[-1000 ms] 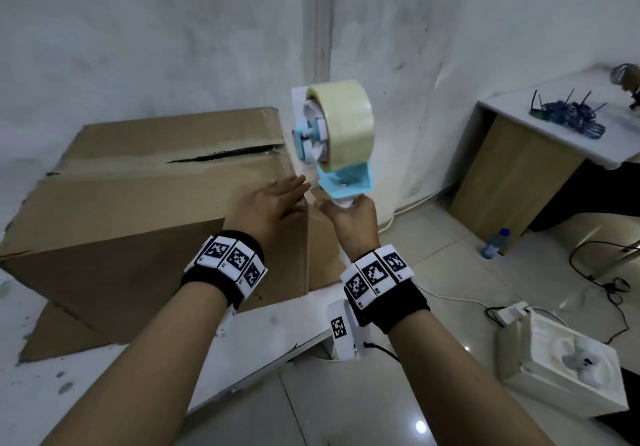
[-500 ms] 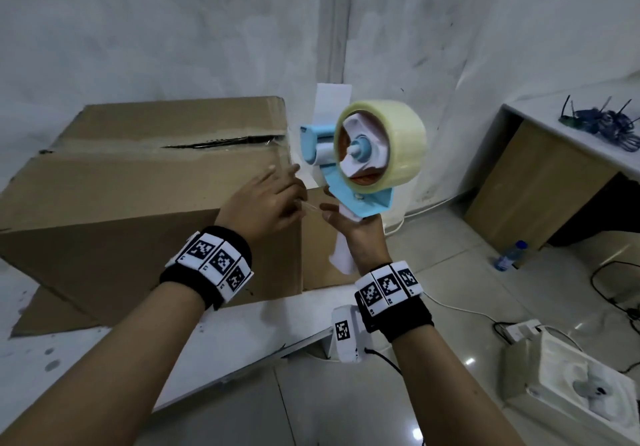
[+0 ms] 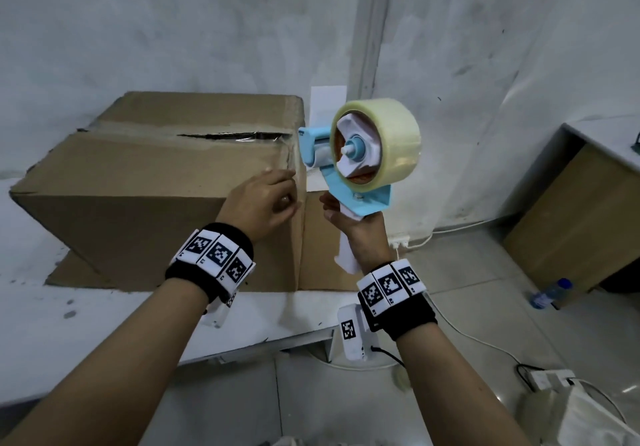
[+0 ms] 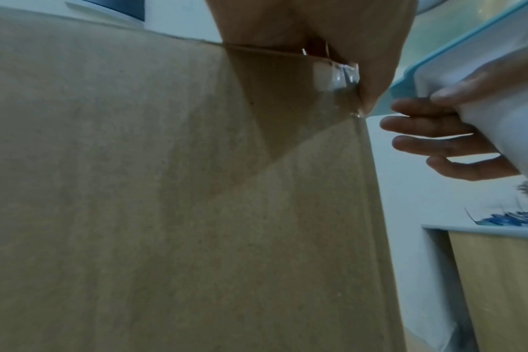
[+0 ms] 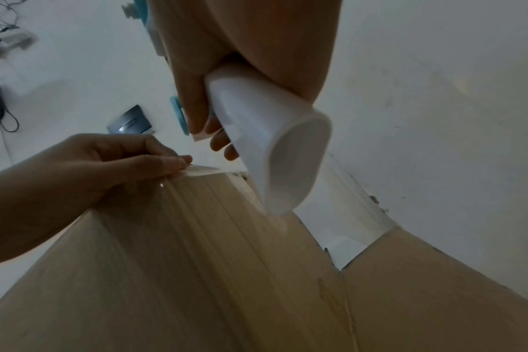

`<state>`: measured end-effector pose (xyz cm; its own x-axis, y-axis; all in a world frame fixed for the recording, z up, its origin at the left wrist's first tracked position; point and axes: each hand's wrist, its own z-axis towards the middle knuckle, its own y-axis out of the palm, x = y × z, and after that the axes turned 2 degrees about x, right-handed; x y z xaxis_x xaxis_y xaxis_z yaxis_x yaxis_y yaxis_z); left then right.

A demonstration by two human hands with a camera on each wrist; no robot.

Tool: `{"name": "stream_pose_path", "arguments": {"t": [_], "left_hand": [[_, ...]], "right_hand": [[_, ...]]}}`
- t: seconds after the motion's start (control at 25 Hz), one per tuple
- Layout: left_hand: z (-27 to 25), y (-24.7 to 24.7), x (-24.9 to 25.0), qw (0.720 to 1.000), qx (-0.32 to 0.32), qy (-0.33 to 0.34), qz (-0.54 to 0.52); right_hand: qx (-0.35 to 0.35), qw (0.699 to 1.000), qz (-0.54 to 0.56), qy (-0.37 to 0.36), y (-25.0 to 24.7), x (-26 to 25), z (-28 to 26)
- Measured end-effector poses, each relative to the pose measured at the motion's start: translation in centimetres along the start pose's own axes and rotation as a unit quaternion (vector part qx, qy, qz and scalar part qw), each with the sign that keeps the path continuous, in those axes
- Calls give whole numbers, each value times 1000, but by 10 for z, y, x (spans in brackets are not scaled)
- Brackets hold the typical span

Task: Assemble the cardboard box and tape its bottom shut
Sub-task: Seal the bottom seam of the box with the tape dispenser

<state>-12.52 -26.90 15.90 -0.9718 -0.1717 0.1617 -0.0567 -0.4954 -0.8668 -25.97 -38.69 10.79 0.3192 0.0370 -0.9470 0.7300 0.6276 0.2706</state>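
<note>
Matt brown cardboard box (image 3: 156,182) — clear, glossy tape wrinkled along its seam. The tape dispenser (image 3: 360,175) is smooth plastic, blue frame and white handle — its tape roll (image 3: 391,144) is shiny, translucent yellowish.

Bare workroom: scuffed white walls (image 3: 173,30), tiled floor (image 3: 467,307), plain desk (image 3: 588,210), trailing cables (image 3: 485,341).

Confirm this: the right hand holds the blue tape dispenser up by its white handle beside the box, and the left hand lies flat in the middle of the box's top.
One detail is wrong. The left hand is not flat on the middle of the top; it pinches the loose tape end at the corner of the cardboard box, as the right wrist view shows. The right hand does hold the blue tape dispenser by its white handle.
</note>
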Motion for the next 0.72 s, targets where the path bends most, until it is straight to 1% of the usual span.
{"name": "stream_pose_path", "arguments": {"t": [0.16,0.24,0.36,0.44,0.56,0.64,0.72], "left_hand": [[0,4,14,996,33,-75,16],[3,4,20,993,34,-106,35],[8,3,29,979,29,-200,34],[12,4,30,971,29,-236,28],[11,4,29,969,38,-243,21],[13,3,28,970,29,-242,21],[14,3,27,976,12,-215,44]], "right_hand": [[-21,999,22,15,1,5,6],[-20,999,33,22,4,5,7],[-16,998,44,38,14,-1,8],[-9,998,51,47,21,0,8],[13,996,71,51,32,5,10],[18,995,81,46,32,4,12],[5,994,96,50,28,0,18]]}}
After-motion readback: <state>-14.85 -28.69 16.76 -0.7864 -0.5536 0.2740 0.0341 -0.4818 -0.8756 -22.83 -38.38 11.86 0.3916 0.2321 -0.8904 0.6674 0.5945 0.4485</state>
